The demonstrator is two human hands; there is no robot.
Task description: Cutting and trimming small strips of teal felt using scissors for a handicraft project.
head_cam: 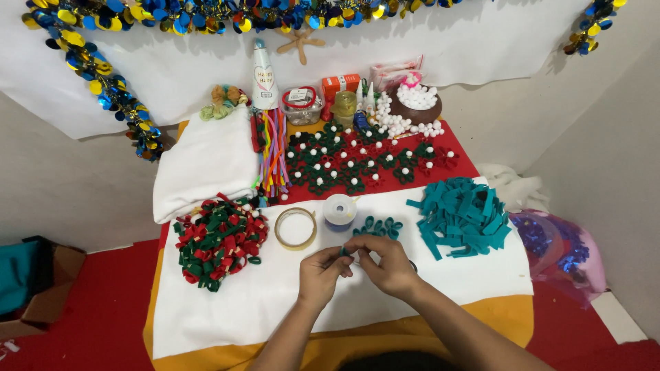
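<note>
Teal felt strip (346,251) sits pinched between both hands over the white cloth (240,302). Left hand (322,272) and right hand (386,264) meet fingertip to fingertip, forearms angling in. One tape ring (295,228), one thread spool (339,209) lie beyond.

On the table (227,323), the two hands meet near the front edge, the left hand (322,273) just beside the right hand (387,264). Behind them lie a tape ring (295,228) and a thread spool (339,209). A loop heap (218,240) lies left, a strip pile (462,216) right.
</note>
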